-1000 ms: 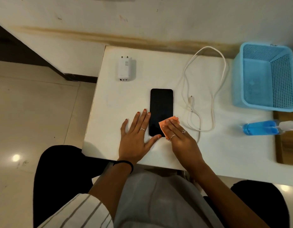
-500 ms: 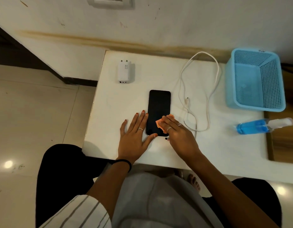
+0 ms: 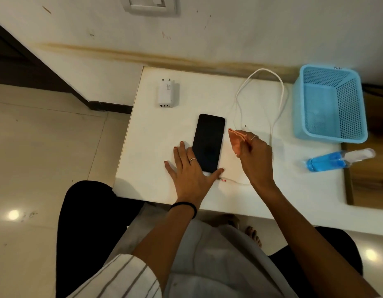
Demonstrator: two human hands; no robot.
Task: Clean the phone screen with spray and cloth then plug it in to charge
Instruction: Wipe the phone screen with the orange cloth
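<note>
Phone [image 3: 209, 143], glossy black slab, seemingly smooth

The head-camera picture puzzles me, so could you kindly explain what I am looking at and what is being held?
There is no machine here: a camera worn on a person's head looks down at their own two hands over a small white table. The left hand lies flat with straight fingers against the black phone, steadying it. The right hand pinches an orange cloth, lifted beside the phone. Also on the table are a white charger, a white cable, a blue basket and a blue spray bottle lying on its side. A wall socket sits above.
</note>
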